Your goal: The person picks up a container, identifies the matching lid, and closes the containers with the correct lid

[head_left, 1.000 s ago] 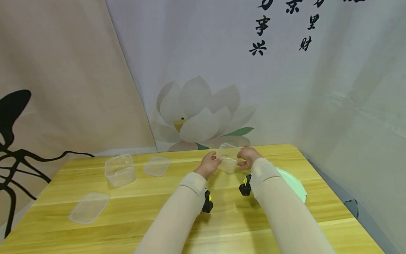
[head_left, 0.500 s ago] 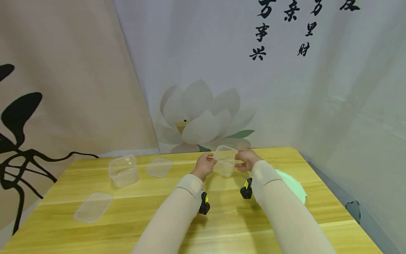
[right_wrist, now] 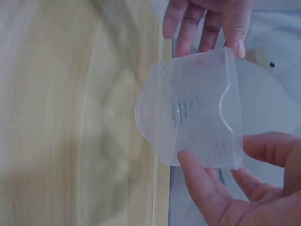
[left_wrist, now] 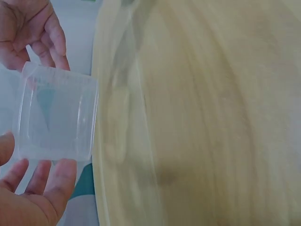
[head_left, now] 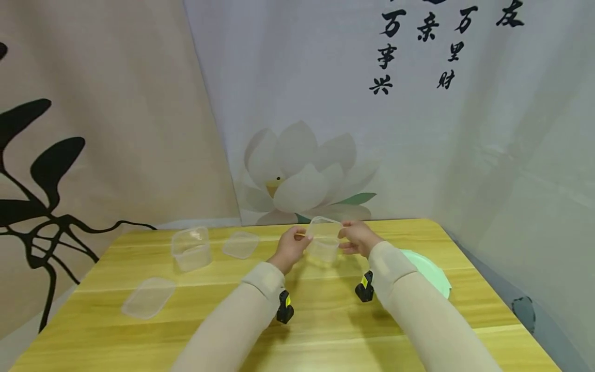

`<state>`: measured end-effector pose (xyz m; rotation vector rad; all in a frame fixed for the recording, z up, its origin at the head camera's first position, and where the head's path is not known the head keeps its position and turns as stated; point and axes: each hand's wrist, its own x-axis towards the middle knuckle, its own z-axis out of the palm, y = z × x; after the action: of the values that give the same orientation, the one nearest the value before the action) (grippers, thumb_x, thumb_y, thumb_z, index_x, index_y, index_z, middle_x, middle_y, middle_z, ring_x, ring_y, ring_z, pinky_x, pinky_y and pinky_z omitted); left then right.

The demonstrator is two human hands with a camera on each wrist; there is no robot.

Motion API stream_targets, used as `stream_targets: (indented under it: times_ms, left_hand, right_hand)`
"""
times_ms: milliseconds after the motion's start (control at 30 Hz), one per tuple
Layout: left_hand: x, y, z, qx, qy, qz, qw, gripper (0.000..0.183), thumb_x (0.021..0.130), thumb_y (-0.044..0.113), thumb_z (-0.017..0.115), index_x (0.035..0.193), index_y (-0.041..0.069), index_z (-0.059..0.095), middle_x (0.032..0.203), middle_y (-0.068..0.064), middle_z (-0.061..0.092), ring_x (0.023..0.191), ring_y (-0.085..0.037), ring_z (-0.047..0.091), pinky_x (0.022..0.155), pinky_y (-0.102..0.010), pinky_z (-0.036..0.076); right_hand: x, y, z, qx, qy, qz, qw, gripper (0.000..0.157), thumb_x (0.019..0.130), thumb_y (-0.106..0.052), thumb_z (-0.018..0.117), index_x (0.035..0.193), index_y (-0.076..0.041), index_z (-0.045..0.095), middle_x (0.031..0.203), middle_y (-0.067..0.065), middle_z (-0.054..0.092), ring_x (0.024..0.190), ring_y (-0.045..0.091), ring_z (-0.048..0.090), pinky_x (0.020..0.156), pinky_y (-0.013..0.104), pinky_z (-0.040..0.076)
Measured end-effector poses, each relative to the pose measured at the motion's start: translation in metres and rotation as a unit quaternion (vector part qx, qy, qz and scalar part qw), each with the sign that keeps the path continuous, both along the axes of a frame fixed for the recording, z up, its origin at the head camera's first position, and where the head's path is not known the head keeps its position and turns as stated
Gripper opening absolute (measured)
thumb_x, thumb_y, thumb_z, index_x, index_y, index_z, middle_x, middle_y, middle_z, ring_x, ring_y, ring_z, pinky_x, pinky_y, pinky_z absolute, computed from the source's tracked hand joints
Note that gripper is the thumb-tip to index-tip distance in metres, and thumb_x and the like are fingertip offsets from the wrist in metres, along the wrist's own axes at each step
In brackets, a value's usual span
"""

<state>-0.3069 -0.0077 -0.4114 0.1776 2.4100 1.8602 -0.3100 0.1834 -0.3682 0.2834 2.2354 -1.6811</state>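
A clear plastic food container (head_left: 324, 240) is held between both hands near the far edge of the table, its open rim up. My left hand (head_left: 290, 248) grips its left side, thumb at the rim and fingers along the wall. On the opposite side, my right hand (head_left: 360, 238) holds the wall and rim between thumb and fingers. The right wrist view shows the container's smooth base (right_wrist: 155, 113) and the right fingers (right_wrist: 200, 186) against its side. In the left wrist view, the container's wall (left_wrist: 59, 113) spans the gap between the two hands.
Another clear container (head_left: 191, 250) stands at the back left of the wooden table (head_left: 321, 320). Two flat translucent lids lie near it, one lid (head_left: 240, 245) to its right and one lid (head_left: 149, 298) in front. A pale green round plate (head_left: 429, 271) lies beside the right forearm.
Both hands have carried the container a little to the left across the table. The head view has turned slightly left and up. The lids, other container and plate have stayed in place.
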Motion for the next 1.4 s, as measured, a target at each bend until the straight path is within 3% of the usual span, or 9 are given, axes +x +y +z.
stream_targets:
  times_ms: [267,433,600,767,1033,1400]
  left_hand:
    - [0.019,-0.01,0.005,-0.028,0.026,-0.007,0.9992,0.036,0.097,0.017,0.059,0.125,-0.004,0.052,0.117,-0.02,0.055,0.1,-0.031,0.057,0.076,-0.038,0.054]
    - [0.03,-0.017,0.005,-0.036,0.038,-0.014,0.9985,0.034,0.097,0.017,0.06,0.122,-0.004,0.052,0.117,-0.02,0.055,0.1,-0.03,0.057,0.075,-0.037,0.054]
    - [0.041,-0.024,0.002,-0.055,0.035,-0.029,0.9974,0.036,0.098,0.018,0.059,0.124,-0.005,0.051,0.12,-0.02,0.053,0.103,-0.031,0.056,0.077,-0.037,0.054]
    - [0.054,-0.031,-0.002,-0.067,0.048,-0.028,0.9962,0.034,0.097,0.016,0.059,0.121,-0.006,0.05,0.119,-0.02,0.053,0.103,-0.03,0.055,0.075,-0.035,0.054]
    - [0.072,-0.04,-0.004,-0.067,0.071,0.006,0.9952,0.022,0.095,0.013,0.062,0.105,-0.003,0.052,0.109,-0.018,0.056,0.092,-0.025,0.053,0.073,-0.035,0.049]
    - [0.096,-0.051,-0.005,-0.062,0.049,0.03,0.9964,0.027,0.094,0.013,0.063,0.111,-0.006,0.053,0.11,-0.019,0.057,0.088,-0.023,0.055,0.075,-0.034,0.049]
  right_hand:
    - [0.015,-0.004,0.0,0.002,0.015,0.008,1.0,0.059,0.098,-0.006,0.045,0.152,-0.004,0.021,0.146,0.025,0.036,0.117,0.039,0.054,0.074,0.032,0.056]
    - [0.023,-0.008,0.0,0.001,0.016,0.009,1.0,0.057,0.097,-0.006,0.046,0.15,-0.004,0.027,0.142,0.025,0.039,0.093,0.029,0.062,0.07,0.031,0.056]
    - [0.031,-0.012,-0.002,0.002,0.012,0.013,1.0,0.056,0.096,-0.005,0.048,0.149,-0.004,0.03,0.142,0.027,0.039,0.078,0.018,0.062,0.069,0.032,0.057]
    - [0.039,-0.018,-0.004,0.007,0.011,0.018,1.0,0.054,0.096,-0.004,0.049,0.147,-0.004,0.033,0.141,0.027,0.039,0.086,0.025,0.063,0.067,0.031,0.056]
    - [0.051,-0.03,-0.006,0.002,0.015,0.029,0.999,0.051,0.096,-0.004,0.049,0.145,-0.005,0.037,0.137,0.026,0.043,0.099,0.034,0.062,0.063,0.028,0.055]
    - [0.066,-0.041,-0.013,-0.003,0.017,0.045,0.999,0.05,0.094,-0.003,0.051,0.143,-0.005,0.04,0.133,0.026,0.047,0.101,0.035,0.062,0.066,0.031,0.056]
